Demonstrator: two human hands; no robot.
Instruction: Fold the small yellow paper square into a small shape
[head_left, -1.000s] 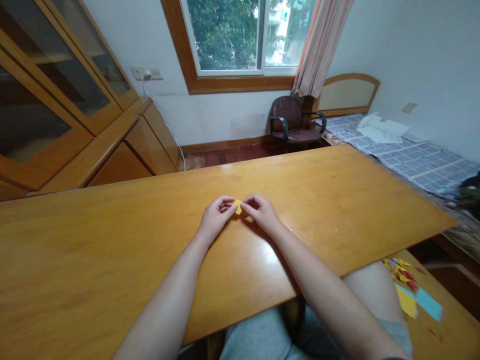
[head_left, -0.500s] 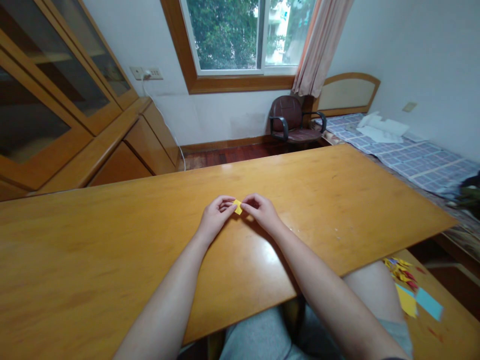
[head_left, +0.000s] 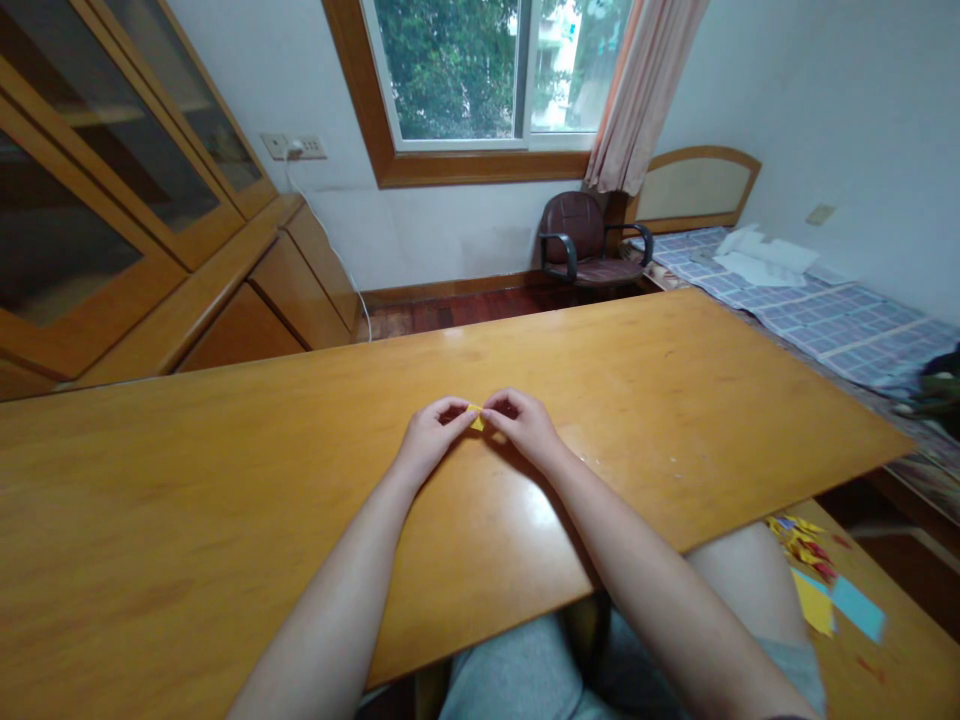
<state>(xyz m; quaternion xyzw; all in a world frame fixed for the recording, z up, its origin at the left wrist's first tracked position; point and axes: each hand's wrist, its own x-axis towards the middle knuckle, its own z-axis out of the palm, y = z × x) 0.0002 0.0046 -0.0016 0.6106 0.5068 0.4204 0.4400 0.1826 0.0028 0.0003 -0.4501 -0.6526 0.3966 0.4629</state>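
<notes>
A small piece of yellow paper (head_left: 477, 421) is pinched between my two hands above the wooden table (head_left: 225, 480). My left hand (head_left: 435, 432) grips its left edge with thumb and fingers. From the other side, my right hand (head_left: 520, 420) holds the right edge between thumb and forefinger. Both thumbs lie close together, and the fingertips cover part of the paper, so its exact folds cannot be made out.
To my lower right, a wooden seat (head_left: 915, 660) bears a pile of yellow and red folded paper pieces (head_left: 802, 548), a yellow sheet (head_left: 814, 606) and a blue sheet (head_left: 859, 607). A brown armchair (head_left: 574, 225) and a bed (head_left: 840, 320) stand beyond the table.
The yellow paper shows less of its face now, with its upper part bent or tilted. My left fingers have closed in slightly; my right hand has hardly moved.
</notes>
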